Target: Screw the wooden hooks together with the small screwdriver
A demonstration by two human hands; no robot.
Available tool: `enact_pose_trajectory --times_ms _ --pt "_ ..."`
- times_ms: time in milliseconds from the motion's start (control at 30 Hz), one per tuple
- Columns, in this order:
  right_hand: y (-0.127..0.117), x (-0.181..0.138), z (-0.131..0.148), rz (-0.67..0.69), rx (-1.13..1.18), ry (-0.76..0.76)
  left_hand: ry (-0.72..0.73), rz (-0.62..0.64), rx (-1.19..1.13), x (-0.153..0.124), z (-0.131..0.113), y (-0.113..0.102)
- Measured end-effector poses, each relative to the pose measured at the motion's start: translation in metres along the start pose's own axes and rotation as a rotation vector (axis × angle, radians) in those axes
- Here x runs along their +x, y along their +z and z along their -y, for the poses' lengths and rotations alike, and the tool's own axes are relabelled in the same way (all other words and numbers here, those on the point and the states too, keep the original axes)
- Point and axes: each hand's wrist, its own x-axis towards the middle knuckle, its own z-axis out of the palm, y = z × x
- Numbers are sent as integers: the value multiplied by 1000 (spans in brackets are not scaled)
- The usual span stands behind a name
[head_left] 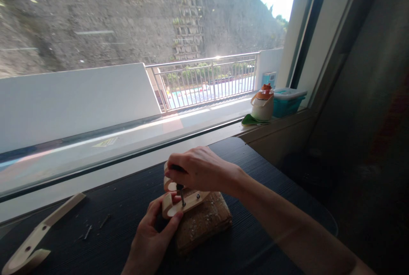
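My right hand is wrapped round the dark handle of a screwdriver held nearly upright. Its shaft points down at one hole of a pale wooden hook, which rests on a rough wooden block. A screw head sticks up from the hook's other hole. My left hand grips the curved end of this hook, thumb in front and fingers behind. Just beyond it, partly hidden by my right hand, is another curved pale wooden piece.
On the black table lie a loose wooden hook with two holes at left and two screws. The windowsill holds a white bottle with an orange lid, a green leaf-shaped item and a teal lidded box.
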Motion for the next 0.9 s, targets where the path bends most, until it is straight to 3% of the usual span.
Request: enact_pose_trajectory --times_ms 200,433,767,900 --pt "2 -1 2 -30 -46 32 -11 5 -24 0 0 0" --pt "-4 -3 13 104 86 -79 -37 23 3 0 1 -1" --pt "5 -2 -2 19 -21 46 -12 19 3 2 -2 0" --pt "5 -2 2 16 -23 23 -12 20 11 3 -1 0"
